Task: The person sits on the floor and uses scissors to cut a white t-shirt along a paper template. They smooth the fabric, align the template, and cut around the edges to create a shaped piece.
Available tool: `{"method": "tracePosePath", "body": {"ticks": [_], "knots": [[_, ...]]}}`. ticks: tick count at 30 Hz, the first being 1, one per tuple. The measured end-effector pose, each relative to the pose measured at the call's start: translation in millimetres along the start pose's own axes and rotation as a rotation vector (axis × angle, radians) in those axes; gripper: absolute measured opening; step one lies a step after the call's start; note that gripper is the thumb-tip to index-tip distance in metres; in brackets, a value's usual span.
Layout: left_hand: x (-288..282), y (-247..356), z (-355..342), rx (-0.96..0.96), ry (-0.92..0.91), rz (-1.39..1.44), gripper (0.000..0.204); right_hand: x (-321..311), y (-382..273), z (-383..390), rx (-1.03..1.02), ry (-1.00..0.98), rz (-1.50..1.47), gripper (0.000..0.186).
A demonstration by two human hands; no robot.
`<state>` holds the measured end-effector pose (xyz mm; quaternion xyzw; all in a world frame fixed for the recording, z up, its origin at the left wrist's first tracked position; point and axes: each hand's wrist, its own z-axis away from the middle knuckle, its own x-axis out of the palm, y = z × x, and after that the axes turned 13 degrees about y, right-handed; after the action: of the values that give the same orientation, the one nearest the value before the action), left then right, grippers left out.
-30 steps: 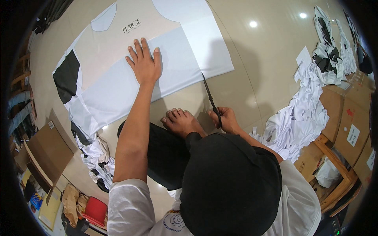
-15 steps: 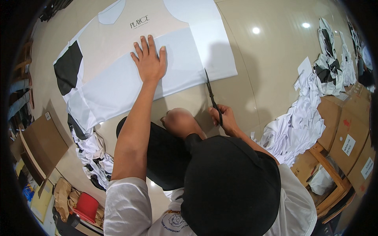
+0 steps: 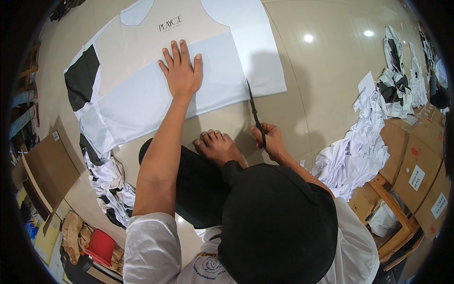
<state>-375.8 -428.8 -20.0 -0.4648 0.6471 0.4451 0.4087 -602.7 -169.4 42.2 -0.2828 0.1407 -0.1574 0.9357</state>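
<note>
— Since the earlier frames little is shifted: the left hand (image 3: 181, 72) is kept flat on the white printed sheet (image 3: 156, 90), and the black scissors (image 3: 256, 115) are held at the same lower right edge; only the view is seen slightly turned, so that the sheet is carried further up and left in the picture.

— How far along is the work judged to be?

— Early, it seems; the scissor blades are met with the sheet's lower edge near its right end, and no long cut is seen running through the printed panel; the shirt shape with its beige front and black sleeve patch (image 3: 82, 77) is seen whole, so most of the cutting is judged to be left; whether a short cut is already opened under the blades cannot be told.

— And the grips?

— The right hand (image 3: 269, 141) is closed around the scissor handles, with the blades pointed away from the body and drawn nearly together; the left hand is spread open, palm down, fingers pressed onto the sheet, nothing being grasped.

— Where is the sheet set against the hands?

— It is laid flat on the glossy floor (image 3: 321, 85), ahead of a bare foot (image 3: 218, 146); the pressing hand is placed near its middle, left of the blades; heaps of white fabric (image 3: 352, 158) and cardboard boxes (image 3: 421, 165) are left well apart on the right.
</note>
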Motion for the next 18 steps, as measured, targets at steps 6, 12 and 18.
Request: {"method": "tracePosePath", "body": {"ticks": [6, 12, 18], "knots": [[0.3, -0.5, 0.4, 0.002, 0.015, 0.006, 0.075, -0.8, 1.8, 1.0, -0.017, 0.006, 0.017, 0.031], [-1.8, 0.5, 0.3, -0.014, -0.009, 0.021, 0.076, -4.7, 4.0, 1.7, -0.023, -0.015, -0.001, 0.036], [-1.6, 0.4, 0.2, -0.030, -0.008, 0.030, 0.076, -5.5, 1.5, -0.3, -0.023, -0.008, 0.044, 0.031]]}}
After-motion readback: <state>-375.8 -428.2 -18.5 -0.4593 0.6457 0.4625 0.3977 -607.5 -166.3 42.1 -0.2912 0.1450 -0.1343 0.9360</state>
